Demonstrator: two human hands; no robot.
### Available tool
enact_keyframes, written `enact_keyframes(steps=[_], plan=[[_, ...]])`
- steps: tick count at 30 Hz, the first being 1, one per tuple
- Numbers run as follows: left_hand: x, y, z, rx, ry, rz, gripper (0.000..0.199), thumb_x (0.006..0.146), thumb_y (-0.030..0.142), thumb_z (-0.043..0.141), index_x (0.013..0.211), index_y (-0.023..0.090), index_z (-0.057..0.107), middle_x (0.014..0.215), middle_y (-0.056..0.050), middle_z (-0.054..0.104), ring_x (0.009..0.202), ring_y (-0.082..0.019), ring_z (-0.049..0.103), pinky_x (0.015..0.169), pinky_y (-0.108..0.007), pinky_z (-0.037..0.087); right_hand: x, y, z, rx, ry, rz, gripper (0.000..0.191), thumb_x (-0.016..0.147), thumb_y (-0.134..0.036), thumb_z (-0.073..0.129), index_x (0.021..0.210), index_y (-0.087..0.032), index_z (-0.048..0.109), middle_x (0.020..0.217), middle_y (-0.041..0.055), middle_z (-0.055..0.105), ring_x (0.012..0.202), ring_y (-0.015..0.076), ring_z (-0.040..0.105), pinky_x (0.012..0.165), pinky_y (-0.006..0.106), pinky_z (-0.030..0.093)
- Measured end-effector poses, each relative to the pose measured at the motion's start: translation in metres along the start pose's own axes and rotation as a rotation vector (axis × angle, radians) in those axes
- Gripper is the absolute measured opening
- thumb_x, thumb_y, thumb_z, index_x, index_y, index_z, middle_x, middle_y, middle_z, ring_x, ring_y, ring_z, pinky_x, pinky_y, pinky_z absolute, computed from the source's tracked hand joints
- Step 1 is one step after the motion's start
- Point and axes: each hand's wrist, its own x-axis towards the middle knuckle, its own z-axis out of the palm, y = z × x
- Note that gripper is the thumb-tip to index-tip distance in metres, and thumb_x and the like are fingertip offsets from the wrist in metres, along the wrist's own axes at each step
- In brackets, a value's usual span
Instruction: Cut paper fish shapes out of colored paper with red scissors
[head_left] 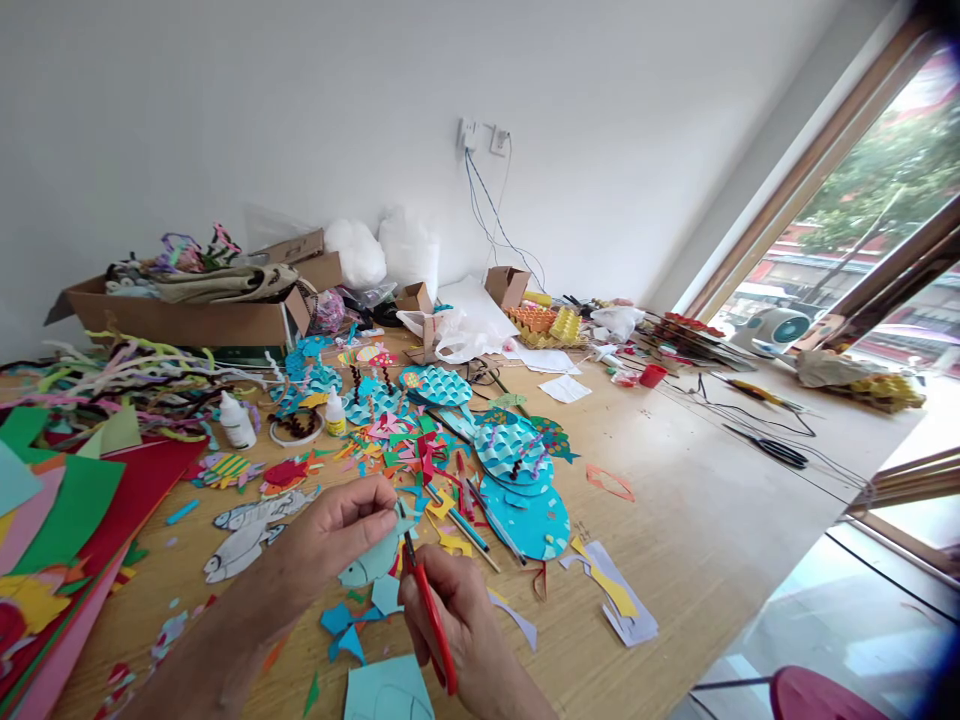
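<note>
Near the middle of the table, my left hand [337, 535] pinches a small piece of pale teal paper [406, 521] between thumb and fingers. My right hand [461, 605] is wrapped round red-handled scissors [436, 628], whose blades reach up to that paper. Just beneath my hands lies a pale teal fish-shaped cutout [367, 565], partly hidden by them. A pale teal sheet [390, 692] with a drawn outline rests at the near edge of view. Blue paper scraps [346, 632] are scattered beside it, and a blue paper oval [529, 515] lies to the right.
Coloured paper sheets [142, 490] are stacked at left, with pipe cleaners [142, 375] behind. A white glue bottle [237, 422] stands nearby. Pens [469, 525] lie beyond my hands. Black scissors [772, 447] and cables are at right. A cardboard box [187, 318] stands against the wall.
</note>
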Motion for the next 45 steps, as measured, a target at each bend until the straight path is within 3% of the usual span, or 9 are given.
enact_keyframes(steps=[6, 14, 19, 26, 40, 45], plan=[[-0.002, 0.0, -0.001, 0.024, -0.006, -0.016, 0.025, 0.074, 0.04, 0.057, 0.061, 0.021, 0.046, 0.059, 0.007, 0.038, 0.057, -0.011, 0.033, 0.054, -0.025, 0.028, -0.001, 0.005, -0.002, -0.09, 0.029, -0.047, 0.034, 0.085, -0.033, 0.049, 0.056, -0.02, 0.036, 0.047, -0.0068, 0.032, 0.043, 0.0063, 0.029, 0.041, 0.019, 0.021], [-0.003, -0.004, -0.008, 0.018, -0.04, -0.032, 0.017, 0.076, 0.034, 0.055, 0.066, 0.021, 0.05, 0.061, 0.007, 0.038, 0.059, -0.011, 0.033, 0.053, -0.023, 0.027, -0.003, 0.006, -0.002, -0.114, 0.009, -0.058, 0.032, 0.084, -0.028, 0.049, 0.055, -0.019, 0.037, 0.05, -0.0058, 0.033, 0.046, 0.0071, 0.028, 0.042, 0.02, 0.02], [-0.002, -0.008, -0.017, 0.006, -0.121, -0.067, 0.015, 0.078, 0.033, 0.055, 0.07, 0.02, 0.053, 0.062, 0.006, 0.044, 0.059, -0.011, 0.037, 0.054, -0.022, 0.03, -0.004, 0.008, -0.004, -0.114, -0.027, -0.023, 0.031, 0.085, -0.028, 0.05, 0.056, -0.019, 0.039, 0.048, -0.0066, 0.036, 0.042, 0.0059, 0.031, 0.041, 0.018, 0.023], [-0.002, -0.013, -0.021, -0.088, -0.172, -0.094, 0.013, 0.078, 0.033, 0.057, 0.074, 0.021, 0.056, 0.063, 0.006, 0.05, 0.057, -0.011, 0.043, 0.053, -0.021, 0.035, -0.005, 0.007, -0.005, 0.078, -0.136, 0.033, 0.033, 0.085, -0.039, 0.048, 0.059, -0.019, 0.043, 0.043, -0.0061, 0.043, 0.034, 0.0053, 0.033, 0.035, 0.016, 0.025], [-0.002, -0.009, -0.013, -0.057, -0.106, -0.043, 0.015, 0.076, 0.033, 0.057, 0.071, 0.019, 0.055, 0.064, 0.006, 0.045, 0.059, -0.01, 0.036, 0.053, -0.021, 0.03, -0.004, -0.001, -0.004, 0.112, -0.102, 0.071, 0.042, 0.082, -0.049, 0.052, 0.055, -0.02, 0.04, 0.039, -0.0072, 0.04, 0.032, 0.0045, 0.03, 0.033, 0.016, 0.024], [-0.002, -0.008, -0.012, -0.049, -0.101, -0.045, 0.016, 0.074, 0.034, 0.058, 0.069, 0.019, 0.054, 0.061, 0.007, 0.042, 0.057, -0.01, 0.034, 0.052, -0.021, 0.029, -0.004, 0.004, -0.003, 0.064, -0.071, 0.046, 0.039, 0.084, -0.044, 0.051, 0.055, -0.02, 0.041, 0.041, -0.007, 0.039, 0.033, 0.005, 0.033, 0.033, 0.016, 0.025]])
